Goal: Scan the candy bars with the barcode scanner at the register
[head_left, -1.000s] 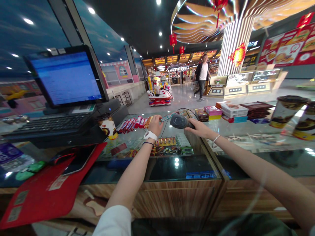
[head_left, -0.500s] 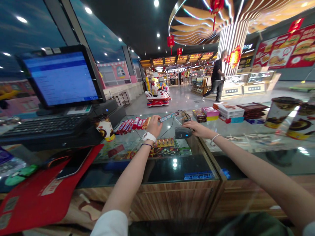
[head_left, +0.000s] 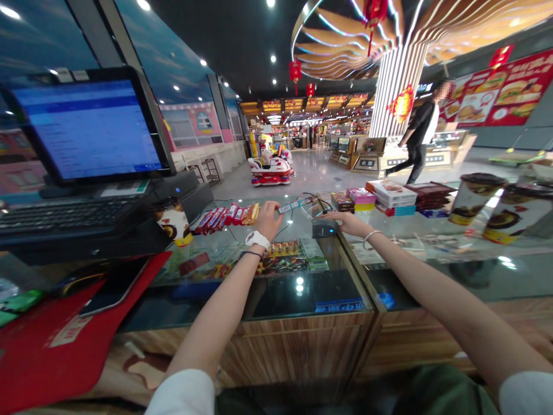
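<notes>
Over the glass counter (head_left: pixel 298 219), my left hand (head_left: pixel 268 220) pinches one end of a thin, light blue packet (head_left: pixel 295 205) that points to the right. A white watch is on that wrist. My right hand (head_left: pixel 345 222) is closed around the back of a black scanner (head_left: pixel 325 229) with a small blue light, to the right of the packet; its fingers are partly hidden. A cable loops behind the scanner. Red, purple and yellow wrapped bars (head_left: pixel 224 218) lie in a row left of my left hand.
At the left stand a monitor (head_left: pixel 88 127), a keyboard (head_left: pixel 64 210) and a patterned cup (head_left: pixel 173 222). A phone (head_left: pixel 113 288) rests on red material. Stacked boxes (head_left: pixel 391 196) and large cups (head_left: pixel 475 199) stand at the right. A person (head_left: pixel 421 132) walks beyond the counter.
The view has turned slightly, shifting most things left. The walking person has moved right. Both hands keep their holds, with the packet and scanner still close together.
</notes>
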Tool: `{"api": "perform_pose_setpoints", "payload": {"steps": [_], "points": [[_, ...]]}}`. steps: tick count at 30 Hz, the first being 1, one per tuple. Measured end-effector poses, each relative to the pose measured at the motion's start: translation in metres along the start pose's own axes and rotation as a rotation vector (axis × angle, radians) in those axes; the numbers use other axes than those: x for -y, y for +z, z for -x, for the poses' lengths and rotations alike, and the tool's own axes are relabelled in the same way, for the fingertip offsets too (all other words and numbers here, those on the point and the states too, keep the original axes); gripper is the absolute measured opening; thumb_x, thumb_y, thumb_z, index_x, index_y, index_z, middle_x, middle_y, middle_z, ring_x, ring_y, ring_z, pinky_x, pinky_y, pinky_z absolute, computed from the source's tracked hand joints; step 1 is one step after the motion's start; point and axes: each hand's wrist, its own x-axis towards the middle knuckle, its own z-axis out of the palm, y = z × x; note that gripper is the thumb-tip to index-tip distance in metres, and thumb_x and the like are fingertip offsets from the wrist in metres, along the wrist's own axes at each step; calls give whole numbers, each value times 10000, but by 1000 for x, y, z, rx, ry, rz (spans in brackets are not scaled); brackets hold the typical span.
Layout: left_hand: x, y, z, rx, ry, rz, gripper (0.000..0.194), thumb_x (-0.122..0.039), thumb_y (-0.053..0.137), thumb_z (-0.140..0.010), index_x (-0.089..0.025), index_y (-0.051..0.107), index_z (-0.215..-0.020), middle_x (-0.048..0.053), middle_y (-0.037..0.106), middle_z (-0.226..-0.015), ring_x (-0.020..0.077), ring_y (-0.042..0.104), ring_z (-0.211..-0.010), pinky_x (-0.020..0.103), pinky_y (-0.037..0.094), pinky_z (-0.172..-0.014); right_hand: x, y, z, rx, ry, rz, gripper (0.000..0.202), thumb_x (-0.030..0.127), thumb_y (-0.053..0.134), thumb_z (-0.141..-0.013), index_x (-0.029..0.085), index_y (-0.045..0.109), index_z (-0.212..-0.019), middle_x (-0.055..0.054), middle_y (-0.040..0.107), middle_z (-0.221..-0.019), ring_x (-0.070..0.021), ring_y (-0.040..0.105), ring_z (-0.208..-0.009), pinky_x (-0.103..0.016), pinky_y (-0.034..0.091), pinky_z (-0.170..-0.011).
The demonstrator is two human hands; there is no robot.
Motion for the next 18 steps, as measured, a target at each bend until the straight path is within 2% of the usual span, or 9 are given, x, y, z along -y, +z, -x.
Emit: {"api": "perform_pose_setpoints", "payload": {"steps": [6, 8, 10, 13, 15, 18], "points": [[-1, 1, 1, -1, 21, 6, 160, -104, 621, -830, -211, 556, -929, 57, 626, -1005, 228, 608, -985, 355, 491, -880, 1, 2, -5, -75, 6, -24, 546, -11, 489, -671, 222, 724, -1106, -45, 729, -1192, -227, 657, -1157, -415, 481, -1062], [-3, 1, 1, -3, 41, 8, 162, -97, 622, -829, -208, 558, -928, 56, 628, -1000, 226, 610, -977, 353, 493, -877, 4, 1, -7, -196, -6, -4, 528, -11, 457, -666, 208, 712, -1073, -67, 725, -1152, -235, 650, -1143, -442, 475, -1056], [-6, 0, 1, -1, 67, 21, 172, -86, 623, -826, -206, 560, -932, 56, 628, -1006, 222, 612, -977, 347, 495, -872, 10, -1, -10, -370, -13, 27, 463, 24, 462, -716, 212, 686, -1074, -87, 700, -1147, -250, 624, -1154, -468, 466, -1054], [-9, 0, 1, 16, 107, 53, 202, -64, 627, -812, -207, 557, -937, 54, 623, -1017, 220, 613, -991, 343, 499, -887, 24, -2, -13, -544, -34, 53, 359, 172, 548, -828, 213, 616, -1179, -119, 641, -1218, -269, 576, -1196, -482, 446, -1065], [-10, -1, 1, 35, 133, 78, 218, -50, 619, -804, -213, 553, -933, 48, 620, -1025, 218, 613, -1015, 345, 499, -911, 31, 0, -14, -543, -57, 60, 405, 291, 620, -849, 202, 574, -1242, -142, 601, -1285, -280, 542, -1243, -484, 416, -1095], [-12, -1, 1, 49, 158, 123, 232, -32, 599, -801, -220, 547, -927, 40, 621, -1044, 211, 614, -1047, 346, 496, -937, 37, 4, -14, -466, -72, 51, 493, 404, 658, -847, 199, 547, -1281, -159, 551, -1372, -298, 494, -1313, -500, 375, -1127]]}}
